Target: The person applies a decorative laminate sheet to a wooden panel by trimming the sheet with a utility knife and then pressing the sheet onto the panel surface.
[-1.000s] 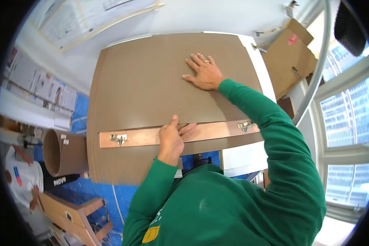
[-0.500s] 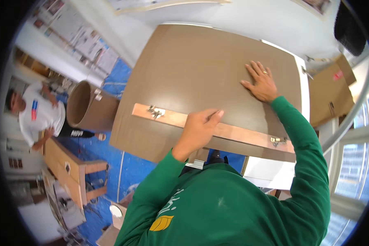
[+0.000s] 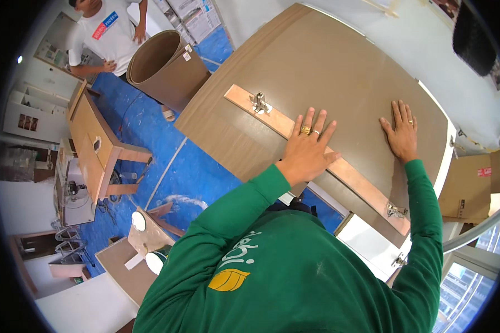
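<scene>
A large brown wood-grain sheet [image 3: 339,72] lies in front of me. Across its near part runs a narrow pinkish wood strip [image 3: 361,186], with a metal cabinet hinge [image 3: 259,103] at its left end and a second hinge [image 3: 395,210] at its right end. My left hand [image 3: 310,145] rests over the middle of the strip, fingers spread, with rings on two of them. Flat on the sheet near its right edge lies my right hand [image 3: 401,131], fingers extended, a ring on one. Neither hand grips anything.
A rolled brown sheet [image 3: 164,69] stands left on blue floor covering [image 3: 161,161]. Behind it stands a person [image 3: 103,41] in a white shirt. A wooden bench [image 3: 97,144] is at the left, a cardboard box [image 3: 466,186] at the right, and a white panel [image 3: 366,244] under the sheet.
My left hand has gone from loosely curled to spread flat over the strip. My view has turned left, so the sheet appears rotated and more of the room shows.
</scene>
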